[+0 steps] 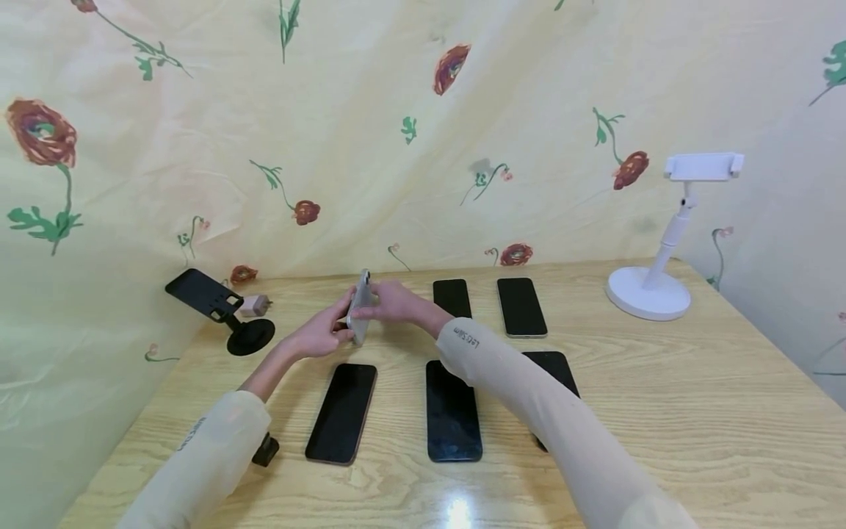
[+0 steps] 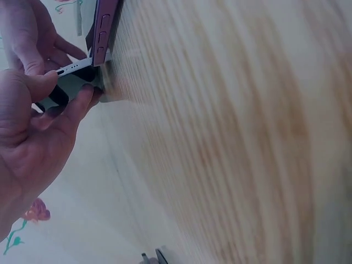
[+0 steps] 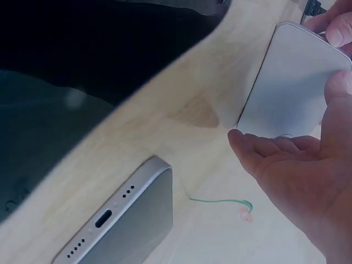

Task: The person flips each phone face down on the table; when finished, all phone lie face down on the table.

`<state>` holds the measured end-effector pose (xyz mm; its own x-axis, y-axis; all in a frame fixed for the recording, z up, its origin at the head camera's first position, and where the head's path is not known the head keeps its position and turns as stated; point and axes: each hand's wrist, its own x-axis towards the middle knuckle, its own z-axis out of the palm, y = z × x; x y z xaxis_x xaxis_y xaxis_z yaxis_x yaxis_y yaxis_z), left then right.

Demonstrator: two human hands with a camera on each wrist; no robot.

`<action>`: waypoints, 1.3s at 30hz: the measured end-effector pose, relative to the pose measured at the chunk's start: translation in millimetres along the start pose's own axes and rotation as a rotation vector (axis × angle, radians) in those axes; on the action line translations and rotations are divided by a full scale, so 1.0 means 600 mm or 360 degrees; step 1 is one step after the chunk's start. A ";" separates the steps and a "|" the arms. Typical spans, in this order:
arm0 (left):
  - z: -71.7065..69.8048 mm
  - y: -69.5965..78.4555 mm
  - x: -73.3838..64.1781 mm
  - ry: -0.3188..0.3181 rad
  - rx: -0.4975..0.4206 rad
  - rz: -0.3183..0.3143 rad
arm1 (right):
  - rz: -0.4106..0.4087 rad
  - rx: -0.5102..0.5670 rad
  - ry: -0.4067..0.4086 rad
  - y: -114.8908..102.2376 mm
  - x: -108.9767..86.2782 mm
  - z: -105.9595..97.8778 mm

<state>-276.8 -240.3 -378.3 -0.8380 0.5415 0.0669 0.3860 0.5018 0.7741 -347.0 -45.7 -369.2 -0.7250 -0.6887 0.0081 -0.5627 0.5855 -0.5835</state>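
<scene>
Both hands hold a silver smartphone (image 1: 360,307), tilted up on its edge near the back left of the wooden table. My left hand (image 1: 322,332) grips its left side, thumb and fingers on opposite faces in the left wrist view. From the right, my right hand (image 1: 395,301) pinches the same phone, its thumb on the pale flat face (image 3: 291,82) and its fingertips along the lower edge in the right wrist view. Closest to the hands on the table lies a dark-screened phone with a reddish edge (image 1: 341,414).
More dark-screened phones lie around the right forearm: a front middle one (image 1: 453,426), a partly covered one (image 1: 555,367), and two behind (image 1: 452,295) (image 1: 522,307). A black phone stand (image 1: 251,336), a plug adapter (image 1: 254,306) and a small black object (image 1: 266,451) are left; a white stand (image 1: 648,294) is right.
</scene>
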 end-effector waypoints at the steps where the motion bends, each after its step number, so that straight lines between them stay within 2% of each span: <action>1: 0.000 0.001 -0.001 0.0002 0.0003 -0.0008 | 0.0014 -0.0014 -0.0025 0.000 0.000 0.001; 7: 0.000 0.000 -0.001 0.0021 -0.0002 -0.0017 | 0.0049 -0.0136 -0.0082 -0.005 -0.003 0.006; 15: -0.004 -0.006 -0.006 0.0065 0.0054 -0.0055 | 0.0024 -0.0164 -0.0108 -0.007 -0.005 0.015; 19: -0.008 -0.013 -0.008 0.0087 0.0043 -0.0030 | 0.0011 -0.0211 -0.0115 -0.007 -0.003 0.020; 31: -0.011 -0.016 -0.010 0.0086 0.0018 -0.0040 | 0.0066 -0.0249 -0.0157 -0.012 -0.006 0.021; 35: -0.009 -0.023 -0.014 0.0065 0.0041 -0.0011 | 0.0027 -0.0325 -0.0169 -0.012 -0.010 0.023; 39: -0.006 -0.025 -0.013 0.0060 0.0108 -0.0028 | 0.0037 -0.0358 -0.0173 -0.012 -0.015 0.023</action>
<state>-277.4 -254.9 -388.3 -0.8583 0.5071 0.0783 0.3953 0.5561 0.7311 -331.1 -49.7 -376.2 -0.6988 -0.7087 -0.0977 -0.6293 0.6739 -0.3872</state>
